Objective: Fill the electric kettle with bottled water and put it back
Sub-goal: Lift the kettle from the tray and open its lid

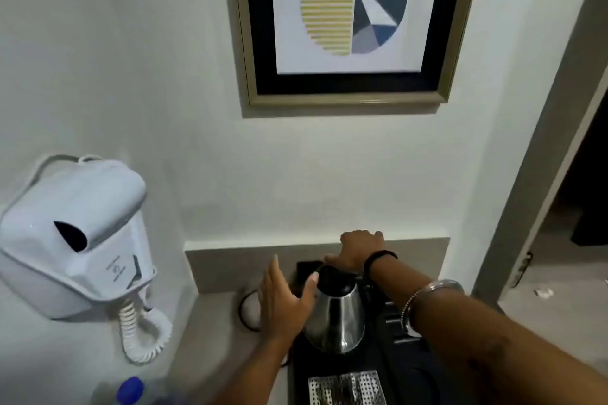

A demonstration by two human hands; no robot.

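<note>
A steel electric kettle point(335, 316) with a black lid stands on a black tray point(408, 375) on the grey counter. My left hand point(283, 302) is open at the kettle's left side, with the thumb by the lid's edge. My right hand point(358, 248) reaches over and behind the lid with its fingers curled down; what they hold is hidden. A water bottle with a blue cap point(131, 390) shows blurred at the bottom left.
A white wall-mounted hair dryer point(75, 240) with a coiled cord hangs at the left. A black power cord point(245, 309) loops beside the tray. Patterned sachets point(347, 388) lie at the tray's front. A framed picture point(348, 26) hangs above, and a doorway point(566, 240) opens at the right.
</note>
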